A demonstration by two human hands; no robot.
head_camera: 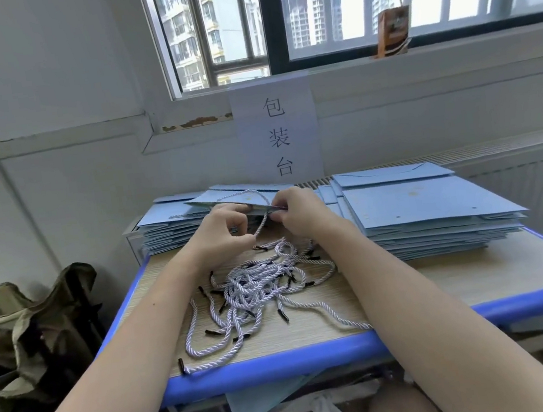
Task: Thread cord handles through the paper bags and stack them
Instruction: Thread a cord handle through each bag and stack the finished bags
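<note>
A flat blue paper bag (pixel 228 202) is held up edge-on above the far part of the table, with a white twisted cord (pixel 247 193) looped over it. My left hand (pixel 222 233) curls its fingers round the lower run of that cord below the bag. My right hand (pixel 294 208) pinches the bag's near edge where the cord passes through. A heap of loose white cords with black tips (pixel 257 290) lies on the table between my forearms. One stack of flat blue bags (pixel 430 216) stands at the right, another stack (pixel 169 229) at the back left.
The wooden table has a blue rim (pixel 284 363) at its near edge. A paper sign (pixel 276 136) hangs on the wall behind. A crumpled green cloth (pixel 37 326) sits left of the table. One blue bag (pixel 264 400) hangs under the table edge.
</note>
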